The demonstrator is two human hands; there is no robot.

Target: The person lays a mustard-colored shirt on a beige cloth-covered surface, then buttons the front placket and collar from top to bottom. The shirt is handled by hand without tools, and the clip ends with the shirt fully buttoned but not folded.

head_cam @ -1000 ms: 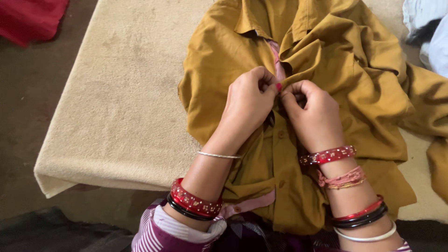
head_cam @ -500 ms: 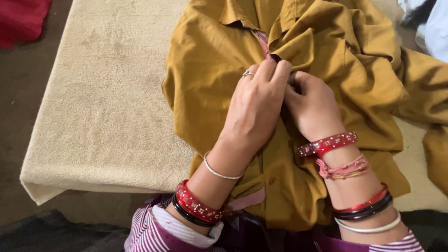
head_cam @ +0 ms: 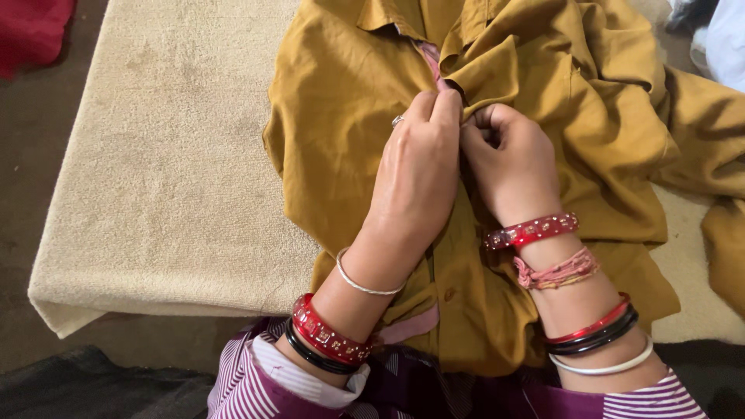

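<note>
A: On the bench, under its beige towel cover, we see the mustard shirt spread front up, collar at twelve o'clock, hem hanging over the near edge at six.

B: And our hands?

A: The left hand has its grip closed on the shirt's front edge, fingertips pinching the cloth just below the collar. The right hand is curled tight on the facing edge, knuckles touching the left.

B: What blocks our view?

A: Both hands cover the spot they pinch, so we cannot tell whether a button sits there. Lower buttons show at six o'clock.

B: Around it?

A: Red cloth at ten o'clock, pale cloth at two, dark fabric at seven.
</note>
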